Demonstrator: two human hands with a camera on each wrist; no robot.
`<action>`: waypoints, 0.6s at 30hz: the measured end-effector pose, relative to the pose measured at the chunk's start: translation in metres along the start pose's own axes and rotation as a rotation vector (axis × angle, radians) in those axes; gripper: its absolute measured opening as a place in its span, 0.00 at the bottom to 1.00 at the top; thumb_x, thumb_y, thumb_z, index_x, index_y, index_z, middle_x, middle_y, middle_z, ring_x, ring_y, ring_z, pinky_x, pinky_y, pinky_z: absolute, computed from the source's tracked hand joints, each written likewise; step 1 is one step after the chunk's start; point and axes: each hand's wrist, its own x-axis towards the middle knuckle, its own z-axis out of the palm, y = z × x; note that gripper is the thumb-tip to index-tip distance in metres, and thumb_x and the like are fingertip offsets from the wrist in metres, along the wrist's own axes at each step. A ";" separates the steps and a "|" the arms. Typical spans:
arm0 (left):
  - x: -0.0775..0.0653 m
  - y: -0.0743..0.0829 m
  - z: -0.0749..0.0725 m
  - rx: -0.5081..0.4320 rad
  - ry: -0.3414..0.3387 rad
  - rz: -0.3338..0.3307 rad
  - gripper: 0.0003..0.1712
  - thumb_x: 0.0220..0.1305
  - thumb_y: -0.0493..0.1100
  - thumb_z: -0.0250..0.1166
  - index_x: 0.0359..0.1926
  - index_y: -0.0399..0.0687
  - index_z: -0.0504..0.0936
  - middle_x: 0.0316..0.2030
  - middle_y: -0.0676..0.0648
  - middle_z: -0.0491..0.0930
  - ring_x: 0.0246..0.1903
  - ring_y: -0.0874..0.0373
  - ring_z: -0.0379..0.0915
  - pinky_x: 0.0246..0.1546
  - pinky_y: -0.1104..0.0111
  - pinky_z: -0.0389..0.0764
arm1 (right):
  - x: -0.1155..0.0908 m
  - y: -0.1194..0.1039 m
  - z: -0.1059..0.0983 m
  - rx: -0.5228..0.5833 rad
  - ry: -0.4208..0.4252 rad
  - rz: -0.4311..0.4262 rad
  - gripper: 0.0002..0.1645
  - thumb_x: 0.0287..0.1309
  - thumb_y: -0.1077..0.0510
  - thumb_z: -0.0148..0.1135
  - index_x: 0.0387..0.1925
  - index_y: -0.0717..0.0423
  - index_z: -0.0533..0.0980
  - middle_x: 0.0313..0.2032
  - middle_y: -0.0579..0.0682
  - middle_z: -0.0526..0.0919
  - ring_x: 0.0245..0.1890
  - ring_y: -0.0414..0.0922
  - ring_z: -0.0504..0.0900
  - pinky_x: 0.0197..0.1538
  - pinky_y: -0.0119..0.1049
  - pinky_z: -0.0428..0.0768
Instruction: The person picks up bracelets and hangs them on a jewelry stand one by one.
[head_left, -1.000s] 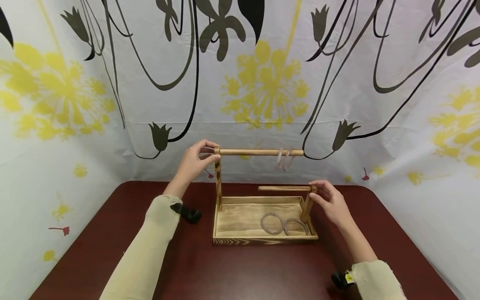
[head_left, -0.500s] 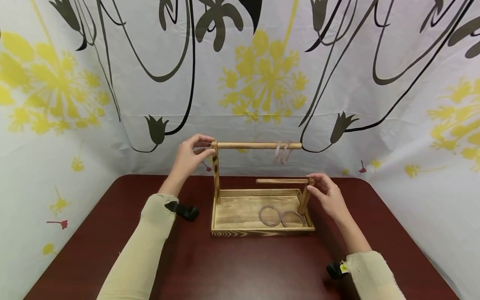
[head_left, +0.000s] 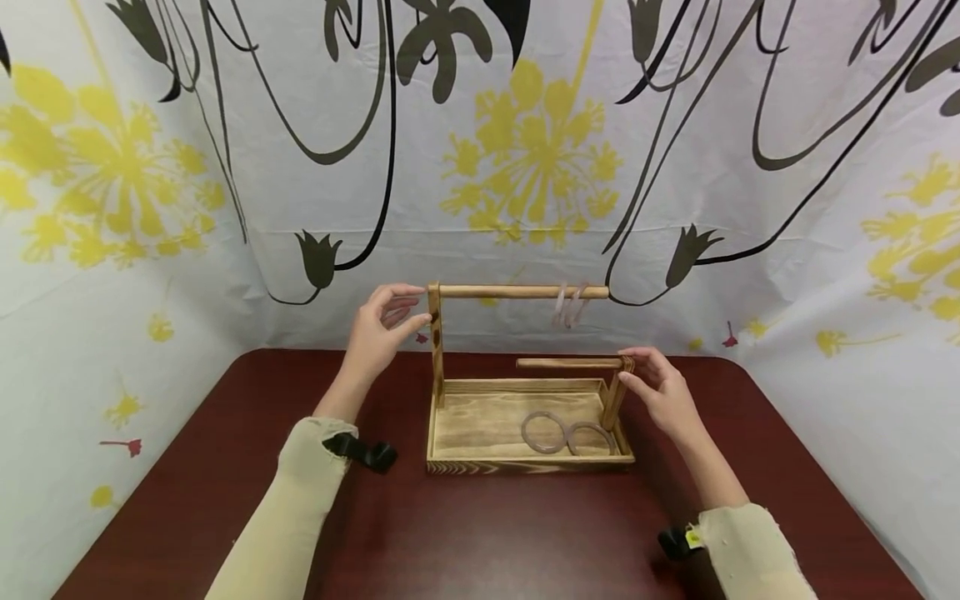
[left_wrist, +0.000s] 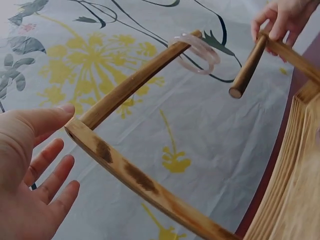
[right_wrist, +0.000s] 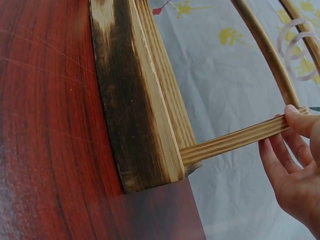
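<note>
- The red-brown table is spreading out in front of the wooden tray.
- Only the right wrist view is showing the tray's dark side.
- Two flat rings are lying in it.
- The right hand is pinching the short post.
- The left hand is gripping nothing, fingers spreading beside the tall post.
- Two hanging rings are looping round the long bar.
- Flowery cloth is rising behind the table's edge.

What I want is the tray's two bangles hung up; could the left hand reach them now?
Probably yes: the left hand grips nothing, and the tray's low front rim leaves both bangles exposed.
</note>
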 end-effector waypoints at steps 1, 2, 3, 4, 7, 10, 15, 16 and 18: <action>-0.002 0.000 0.001 -0.014 0.001 -0.007 0.22 0.64 0.36 0.69 0.58 0.37 0.77 0.58 0.38 0.73 0.61 0.41 0.73 0.67 0.53 0.73 | 0.000 0.000 -0.001 -0.002 0.003 -0.002 0.18 0.69 0.60 0.60 0.57 0.61 0.74 0.51 0.53 0.80 0.49 0.19 0.72 0.51 0.14 0.69; -0.003 0.000 0.002 -0.032 0.000 -0.016 0.22 0.64 0.35 0.69 0.58 0.36 0.77 0.59 0.38 0.73 0.61 0.41 0.72 0.67 0.53 0.73 | 0.000 0.001 -0.002 -0.002 0.003 -0.004 0.18 0.69 0.60 0.60 0.58 0.61 0.74 0.52 0.53 0.80 0.49 0.19 0.72 0.51 0.14 0.69; -0.005 0.000 0.003 -0.055 -0.002 -0.023 0.23 0.64 0.34 0.68 0.59 0.36 0.76 0.60 0.37 0.73 0.62 0.40 0.72 0.67 0.52 0.72 | 0.000 0.001 -0.003 0.000 0.002 -0.005 0.18 0.69 0.60 0.60 0.58 0.61 0.74 0.52 0.51 0.80 0.50 0.19 0.72 0.51 0.14 0.69; -0.008 -0.001 0.004 -0.077 -0.006 -0.031 0.23 0.64 0.33 0.68 0.59 0.35 0.76 0.60 0.36 0.73 0.62 0.38 0.71 0.67 0.52 0.72 | -0.001 0.001 -0.003 0.004 0.000 -0.006 0.18 0.69 0.61 0.60 0.58 0.61 0.73 0.52 0.49 0.80 0.50 0.19 0.72 0.51 0.13 0.69; -0.016 -0.003 0.008 -0.139 -0.021 -0.052 0.24 0.63 0.31 0.67 0.60 0.33 0.74 0.61 0.34 0.74 0.61 0.38 0.71 0.66 0.51 0.73 | -0.002 0.002 -0.004 0.013 -0.006 -0.002 0.18 0.68 0.61 0.60 0.58 0.61 0.73 0.50 0.39 0.79 0.50 0.18 0.72 0.51 0.13 0.69; -0.023 -0.007 0.014 -0.192 -0.043 -0.060 0.26 0.63 0.28 0.66 0.61 0.31 0.72 0.60 0.32 0.73 0.60 0.42 0.73 0.65 0.55 0.75 | -0.003 0.002 -0.005 0.017 -0.010 0.002 0.18 0.69 0.60 0.60 0.57 0.61 0.74 0.50 0.39 0.79 0.50 0.19 0.73 0.51 0.14 0.69; -0.034 -0.014 0.022 -0.241 -0.097 -0.080 0.27 0.63 0.29 0.65 0.63 0.33 0.70 0.59 0.32 0.73 0.59 0.44 0.73 0.60 0.68 0.78 | -0.001 -0.002 -0.004 0.016 -0.018 0.014 0.18 0.69 0.60 0.60 0.58 0.61 0.73 0.54 0.55 0.80 0.51 0.19 0.72 0.52 0.15 0.69; -0.037 -0.016 0.024 -0.243 -0.110 -0.084 0.27 0.63 0.29 0.65 0.63 0.33 0.70 0.60 0.33 0.73 0.59 0.44 0.73 0.59 0.69 0.79 | -0.001 -0.002 -0.003 0.014 -0.021 0.020 0.19 0.69 0.59 0.60 0.58 0.61 0.73 0.54 0.54 0.80 0.51 0.19 0.72 0.53 0.15 0.69; -0.042 -0.021 0.027 -0.249 -0.134 -0.093 0.27 0.64 0.30 0.65 0.63 0.35 0.70 0.59 0.35 0.74 0.59 0.43 0.73 0.57 0.70 0.80 | 0.000 -0.003 -0.003 0.010 -0.024 0.031 0.19 0.69 0.58 0.60 0.58 0.60 0.73 0.54 0.49 0.80 0.52 0.18 0.71 0.54 0.16 0.69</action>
